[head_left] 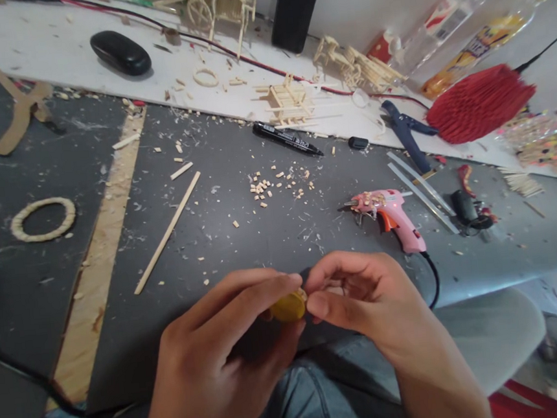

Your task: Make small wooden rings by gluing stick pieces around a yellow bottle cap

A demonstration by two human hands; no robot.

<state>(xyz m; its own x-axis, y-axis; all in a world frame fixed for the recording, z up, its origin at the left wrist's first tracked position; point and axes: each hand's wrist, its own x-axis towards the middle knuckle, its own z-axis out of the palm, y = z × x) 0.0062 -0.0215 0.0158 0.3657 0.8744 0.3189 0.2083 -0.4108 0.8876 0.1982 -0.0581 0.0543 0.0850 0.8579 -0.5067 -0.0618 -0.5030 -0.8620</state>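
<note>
A round yellow disc is held between the fingers and thumb of my left hand, over the near edge of the grey table. The fingertips of my right hand are pinched together at the disc's right rim, where a small pale piece shows; whether they grip it is hard to make out. Beyond my hands lie many small cut wooden bits. The pink glue gun rests on its side to the right, its nozzle pointing left.
A thin wooden stick and a beaded-looking ring lie at left. Farther back are a black marker, a small stick model, blue cutters and clear glue sticks. A black cable trails from the glue gun.
</note>
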